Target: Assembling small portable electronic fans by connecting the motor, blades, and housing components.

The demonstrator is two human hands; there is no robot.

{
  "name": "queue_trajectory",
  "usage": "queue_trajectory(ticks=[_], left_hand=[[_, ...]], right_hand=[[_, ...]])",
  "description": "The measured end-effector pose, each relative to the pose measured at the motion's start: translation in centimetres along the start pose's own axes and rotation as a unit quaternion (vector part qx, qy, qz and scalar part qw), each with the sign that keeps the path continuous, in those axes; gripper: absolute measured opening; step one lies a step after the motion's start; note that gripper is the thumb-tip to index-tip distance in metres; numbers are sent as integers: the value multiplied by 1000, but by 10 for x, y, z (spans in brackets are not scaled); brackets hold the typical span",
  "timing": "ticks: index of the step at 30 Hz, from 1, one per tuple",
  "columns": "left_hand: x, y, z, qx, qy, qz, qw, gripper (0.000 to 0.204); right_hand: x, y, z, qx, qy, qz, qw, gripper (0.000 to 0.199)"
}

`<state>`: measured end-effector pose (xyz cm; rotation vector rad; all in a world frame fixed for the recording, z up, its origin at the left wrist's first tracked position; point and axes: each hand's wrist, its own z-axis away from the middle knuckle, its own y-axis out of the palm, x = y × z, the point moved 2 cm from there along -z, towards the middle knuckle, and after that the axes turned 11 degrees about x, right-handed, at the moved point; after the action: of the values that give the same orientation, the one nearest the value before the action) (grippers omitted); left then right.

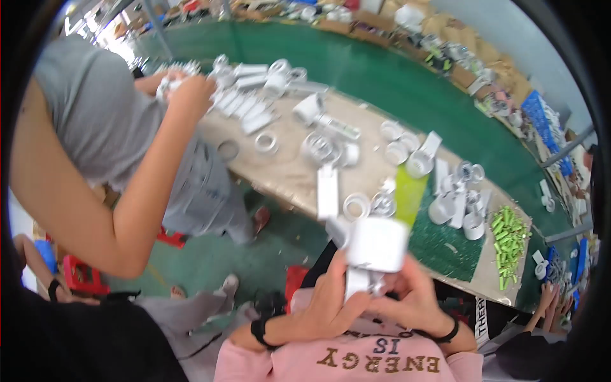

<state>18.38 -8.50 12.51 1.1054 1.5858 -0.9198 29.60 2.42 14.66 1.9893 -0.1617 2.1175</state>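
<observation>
Light: bright, even, from overhead; shadows soft and faint.
Glare: white plastic parts [318, 149] on the counter [286, 172] wash out.
Blur: motion smear throughout, details soft.
Edges: strong fisheye bending, black rim around the round picture.

Green floor [394, 76], long wooden workbench [286, 169]

Both hands are raised close to the chest; the left hand [331, 299] and the right hand [414, 296] grip a white plastic cylinder part [375, 245] from below, fingers wrapped around its stem; beyond it the workbench [286, 172] carries scattered white fittings [324, 149]; a pile of green pieces [509, 239] lies at its right end; a co-worker's arm [146, 184] reaches across its left end.
</observation>
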Motion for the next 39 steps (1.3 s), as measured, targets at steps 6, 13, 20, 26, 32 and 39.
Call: queue_trajectory(ticks=[6,13,20,26,32,39], left_hand=[[17,9,13,45,-45,42,997,50],[10,14,12,105,-228,149,957,43],[-15,20,4,67,-189,44,979,53],[0,22,12,79,-148,-10,986,54],[9,21,8,105,-99,-30,989,56],[15,22,-1,-6,-91,6,996,53]], right_hand=[[-2,6,12,31,89,-135,986,33],[9,-6,18,59,10,149,987,33],[11,-12,22,10,-121,252,960,34],[8,-16,25,6,-142,226,964,32],[1,-21,27,32,-125,222,967,31],[23,-93,76,-52,2,137,989,25]])
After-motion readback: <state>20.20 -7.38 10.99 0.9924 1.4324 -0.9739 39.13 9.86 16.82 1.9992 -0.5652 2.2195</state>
